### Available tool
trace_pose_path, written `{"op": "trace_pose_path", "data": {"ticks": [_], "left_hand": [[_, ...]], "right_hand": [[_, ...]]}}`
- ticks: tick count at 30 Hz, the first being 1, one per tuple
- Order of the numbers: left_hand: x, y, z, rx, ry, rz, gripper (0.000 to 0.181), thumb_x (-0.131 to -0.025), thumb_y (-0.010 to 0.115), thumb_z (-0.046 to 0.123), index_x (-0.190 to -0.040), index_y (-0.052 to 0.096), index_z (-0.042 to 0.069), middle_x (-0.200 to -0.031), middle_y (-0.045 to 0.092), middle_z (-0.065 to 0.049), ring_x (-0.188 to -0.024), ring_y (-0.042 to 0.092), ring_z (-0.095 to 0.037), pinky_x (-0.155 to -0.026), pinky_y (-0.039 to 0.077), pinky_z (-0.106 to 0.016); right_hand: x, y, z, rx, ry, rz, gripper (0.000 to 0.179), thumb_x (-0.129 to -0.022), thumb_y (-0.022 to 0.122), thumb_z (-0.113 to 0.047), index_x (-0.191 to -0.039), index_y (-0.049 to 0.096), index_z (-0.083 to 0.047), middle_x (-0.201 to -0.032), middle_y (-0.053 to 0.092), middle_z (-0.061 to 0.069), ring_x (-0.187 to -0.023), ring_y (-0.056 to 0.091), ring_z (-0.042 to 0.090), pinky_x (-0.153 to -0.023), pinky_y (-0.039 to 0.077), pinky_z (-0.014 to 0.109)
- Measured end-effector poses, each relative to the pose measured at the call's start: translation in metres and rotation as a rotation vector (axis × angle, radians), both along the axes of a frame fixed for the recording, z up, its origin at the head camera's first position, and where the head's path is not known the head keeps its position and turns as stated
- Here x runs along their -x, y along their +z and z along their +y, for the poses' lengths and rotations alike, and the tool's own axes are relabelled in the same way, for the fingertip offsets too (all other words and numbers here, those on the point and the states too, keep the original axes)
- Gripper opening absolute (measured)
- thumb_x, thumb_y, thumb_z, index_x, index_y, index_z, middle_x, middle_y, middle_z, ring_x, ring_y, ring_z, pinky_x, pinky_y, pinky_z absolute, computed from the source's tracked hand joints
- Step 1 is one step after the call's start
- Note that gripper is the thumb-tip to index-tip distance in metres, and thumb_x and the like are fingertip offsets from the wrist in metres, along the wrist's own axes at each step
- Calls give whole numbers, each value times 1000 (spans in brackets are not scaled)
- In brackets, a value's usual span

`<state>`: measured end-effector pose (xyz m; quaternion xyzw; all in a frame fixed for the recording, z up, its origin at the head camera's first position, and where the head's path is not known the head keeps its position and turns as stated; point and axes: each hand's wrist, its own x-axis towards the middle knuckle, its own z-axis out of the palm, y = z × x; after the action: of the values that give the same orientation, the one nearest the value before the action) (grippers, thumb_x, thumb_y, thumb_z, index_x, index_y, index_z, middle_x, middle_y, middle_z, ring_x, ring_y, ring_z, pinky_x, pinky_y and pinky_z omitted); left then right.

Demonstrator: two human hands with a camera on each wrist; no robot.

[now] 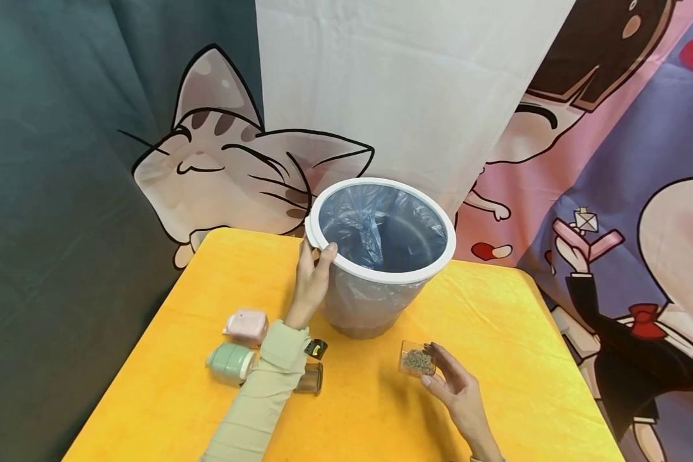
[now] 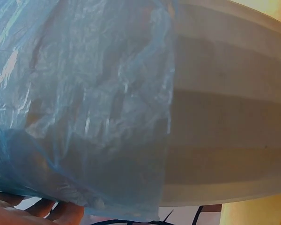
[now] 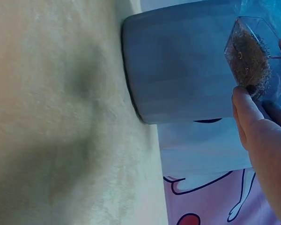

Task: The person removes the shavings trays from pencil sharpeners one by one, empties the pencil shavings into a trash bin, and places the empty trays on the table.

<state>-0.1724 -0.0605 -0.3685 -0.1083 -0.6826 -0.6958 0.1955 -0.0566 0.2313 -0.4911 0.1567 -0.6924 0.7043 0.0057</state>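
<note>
My left hand (image 1: 312, 282) grips the white rim of a waste bin (image 1: 355, 314), with the thumb over the top edge. A thin translucent bluish bag (image 2: 103, 93) lines the bin and folds down over its outside. My right hand (image 1: 456, 391) pinches a small clear plastic box (image 1: 403, 357) between thumb and fingers, in front of the bin and to its right. Grey-brown crumbs (image 3: 248, 58) lie inside the box. In the right wrist view the box is raised above the table surface, overlapping the bin.
Left of my left forearm stand a pink container (image 1: 248, 326) and a green one (image 1: 231, 363) on the yellow table (image 1: 525, 378). A small black piece with yellow (image 1: 316, 348) and a brown translucent box (image 1: 310, 378) lie partly behind the sleeve. A cartoon-printed curtain (image 1: 416, 96) hangs behind.
</note>
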Motion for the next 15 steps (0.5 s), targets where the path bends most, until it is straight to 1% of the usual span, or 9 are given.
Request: {"op": "trace_pose_path", "data": {"ticks": [5,8,9,10,12,15], "left_hand": [[-1,-1,-1,3,4,4,65,-92,48,22,-146,17,4,-145,26,-20,-131,30,-25,-109,22,-38],[0,-1,-1,-1,3,5,66,-92,48,21,-146,16,4,-146,25,-18,-132,29,-25,-109,22,-38],[0,-1,-1,-3,1,1,66,-91,49,21,-146,16,4,-147,25,-18,-132,29,-25,-109,22,-39],[2,-3,-2,-7,-3,-1,67,-91,49,22,-147,15,6,-147,24,-17,-131,30,-27,-109,24,-40],[6,-8,-2,-6,-3,-13,68,-91,51,22,-148,15,10,-148,23,-13,-131,30,-23,-108,25,-38],[14,-18,-2,-11,0,-22,69,-91,52,28,-148,14,20,-147,23,-7,-131,31,-18,-108,25,-36]], "right_hand": [[2,6,4,-28,-47,-46,61,-85,58,5,-140,32,1,-140,37,21,-129,37,15,-98,39,24],[3,12,7,-43,-69,-65,61,-85,58,3,-140,33,-1,-140,35,25,-129,37,13,-98,38,22],[4,14,8,-49,-76,-72,61,-86,58,3,-141,33,-2,-141,35,24,-130,36,13,-98,38,22],[4,15,8,-51,-77,-67,61,-86,58,3,-141,33,-2,-141,34,24,-130,36,13,-98,38,22],[5,18,9,-52,-80,-62,61,-86,57,3,-141,32,-3,-141,33,24,-131,34,12,-98,38,22],[6,21,10,-60,-78,-55,61,-86,57,3,-142,31,-2,-142,34,22,-132,32,12,-99,37,22]]}}
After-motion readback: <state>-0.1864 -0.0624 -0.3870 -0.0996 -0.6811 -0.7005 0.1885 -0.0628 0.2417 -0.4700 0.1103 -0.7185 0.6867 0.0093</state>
